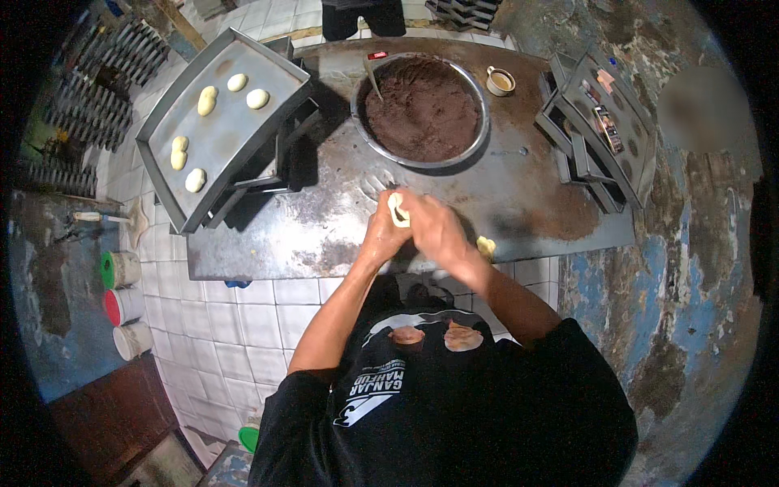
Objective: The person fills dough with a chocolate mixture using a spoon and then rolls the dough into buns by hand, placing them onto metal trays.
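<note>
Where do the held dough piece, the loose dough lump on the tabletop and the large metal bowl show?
Held dough piece point(401, 222): head view, on its pale lower edge.
Loose dough lump point(486, 246): head view, on its visible middle.
Large metal bowl point(484, 122): head view, on its right rim.

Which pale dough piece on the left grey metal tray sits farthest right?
The round pale-yellow dough ball, below and right of the topmost ball; all others lie farther left.

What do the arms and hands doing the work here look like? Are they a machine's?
No, they are a person's. The left hand and right hand are ungloved, the right one blurred. Both forearms are bare, with nothing visibly worn at the wrists. The short sleeves are plain black, part of a black shirt.
</note>
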The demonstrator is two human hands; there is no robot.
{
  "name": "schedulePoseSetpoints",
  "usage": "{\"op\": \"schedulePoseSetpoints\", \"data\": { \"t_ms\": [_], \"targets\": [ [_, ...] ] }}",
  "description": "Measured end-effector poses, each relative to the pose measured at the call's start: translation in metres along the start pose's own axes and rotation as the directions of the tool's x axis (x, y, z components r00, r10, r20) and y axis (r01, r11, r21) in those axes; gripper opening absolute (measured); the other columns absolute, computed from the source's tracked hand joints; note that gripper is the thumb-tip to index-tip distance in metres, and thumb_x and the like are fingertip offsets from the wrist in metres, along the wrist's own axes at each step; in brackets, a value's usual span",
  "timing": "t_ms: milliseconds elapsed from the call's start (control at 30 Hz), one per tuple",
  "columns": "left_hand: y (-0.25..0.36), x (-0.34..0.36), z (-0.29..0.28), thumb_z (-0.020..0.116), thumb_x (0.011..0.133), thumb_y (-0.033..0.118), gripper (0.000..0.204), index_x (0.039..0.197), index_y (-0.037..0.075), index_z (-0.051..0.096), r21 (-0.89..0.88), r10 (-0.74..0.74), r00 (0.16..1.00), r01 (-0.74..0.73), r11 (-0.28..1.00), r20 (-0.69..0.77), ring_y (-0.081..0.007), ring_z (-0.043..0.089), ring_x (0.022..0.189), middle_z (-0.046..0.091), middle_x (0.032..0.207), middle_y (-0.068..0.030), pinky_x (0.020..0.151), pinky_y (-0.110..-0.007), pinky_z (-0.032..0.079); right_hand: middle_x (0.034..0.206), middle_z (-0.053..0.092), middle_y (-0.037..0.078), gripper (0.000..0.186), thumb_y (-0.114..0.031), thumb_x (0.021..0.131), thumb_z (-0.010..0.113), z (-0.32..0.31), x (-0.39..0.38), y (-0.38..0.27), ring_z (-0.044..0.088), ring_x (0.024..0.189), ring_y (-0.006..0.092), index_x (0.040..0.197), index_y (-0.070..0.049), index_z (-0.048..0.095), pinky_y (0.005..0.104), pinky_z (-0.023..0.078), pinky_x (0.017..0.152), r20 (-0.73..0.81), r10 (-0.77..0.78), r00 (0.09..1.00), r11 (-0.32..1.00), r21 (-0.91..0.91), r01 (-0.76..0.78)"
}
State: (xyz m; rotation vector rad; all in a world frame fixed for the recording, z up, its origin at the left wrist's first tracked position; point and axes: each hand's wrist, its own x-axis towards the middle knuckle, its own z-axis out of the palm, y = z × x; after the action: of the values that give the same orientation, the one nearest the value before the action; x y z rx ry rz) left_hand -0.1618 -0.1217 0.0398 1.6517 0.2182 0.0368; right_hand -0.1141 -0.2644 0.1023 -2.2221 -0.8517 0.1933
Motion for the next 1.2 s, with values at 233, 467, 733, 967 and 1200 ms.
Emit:
{"op": "schedulePoseSetpoints", "data": {
  "t_ms": [233, 467, 733, 967, 1200],
  "targets": [
    [0.044, -0.052, 0.042, 0.077, 0.089, 0.027, 0.035, 0.112, 0.004, 0.062, -0.271, -0.154, 0.984, 0.172, 0.947, 0.086, -0.0101, 0.06, 0.086, 0.065, 0.092, -0.0015, 0.076, -0.025, 0.049, 0.112, 0.069, 0.015, 0.034, -0.008, 0.098, 0.054, -0.021, -0.086, 0.007, 0.063, 0.112, 0.0293, 0.131, 0.0, 0.053, 0.0407, 0.047, 0.1, -0.348, 0.15, 0.926, 0.933, 0.36, -0.016],
    [0.051, -0.092, 0.076, 0.06, 0.101, 0.029, 0.042, 0.129, -0.002, 0.063, 0.172, 0.339, 0.934, -0.318, 0.932, -0.112, -0.0337, 0.061, 0.125, 0.06, 0.14, -0.0182, 0.105, -0.039, 0.045, 0.099, 0.064, 0.001, 0.023, -0.003, 0.09, 0.069, 0.007, -0.126, 0.012, 0.062, 0.097, 0.0118, 0.112, -0.001, 0.063, 0.0289, 0.049, 0.088, -0.101, 0.496, 0.863, 0.279, 0.959, -0.048],
    [0.087, -0.129, 0.033, 0.075, 0.089, 0.032, 0.052, 0.132, 0.006, 0.063, 0.483, 0.046, 0.952, -0.195, 0.854, 0.303, -0.0338, 0.065, 0.118, 0.07, 0.122, -0.0183, 0.099, -0.041, 0.05, 0.107, 0.072, 0.011, 0.019, -0.006, 0.095, 0.064, -0.047, -0.133, -0.025, 0.067, 0.102, 0.0196, 0.113, 0.001, 0.066, 0.0362, 0.055, 0.087, 0.007, -0.435, 0.901, 0.88, 0.219, 0.423],
    [0.103, -0.168, 0.002, 0.052, 0.099, 0.052, 0.068, 0.152, 0.01, 0.042, 0.41, 0.128, 0.987, -0.079, 0.909, -0.094, -0.0459, 0.061, 0.12, 0.065, 0.126, -0.0276, 0.1, -0.046, 0.047, 0.111, 0.067, 0.012, 0.053, 0.001, 0.088, 0.071, -0.041, -0.094, -0.04, 0.066, 0.102, 0.0177, 0.135, 0.006, 0.047, 0.0317, 0.057, 0.088, 0.129, -0.098, 0.987, 0.447, 0.891, -0.072],
    [0.081, -0.169, -0.064, 0.069, 0.094, 0.039, 0.071, 0.152, 0.008, 0.042, 0.291, 0.044, 0.982, 0.012, 0.957, -0.184, -0.0266, 0.069, 0.099, 0.071, 0.11, -0.0179, 0.082, -0.035, 0.053, 0.092, 0.073, 0.013, 0.038, -0.012, 0.088, 0.069, -0.014, -0.039, -0.105, 0.071, 0.08, 0.0183, 0.123, -0.002, 0.061, 0.0336, 0.057, 0.076, 0.062, -0.433, 0.899, 0.757, 0.567, 0.325]
  ]
}}
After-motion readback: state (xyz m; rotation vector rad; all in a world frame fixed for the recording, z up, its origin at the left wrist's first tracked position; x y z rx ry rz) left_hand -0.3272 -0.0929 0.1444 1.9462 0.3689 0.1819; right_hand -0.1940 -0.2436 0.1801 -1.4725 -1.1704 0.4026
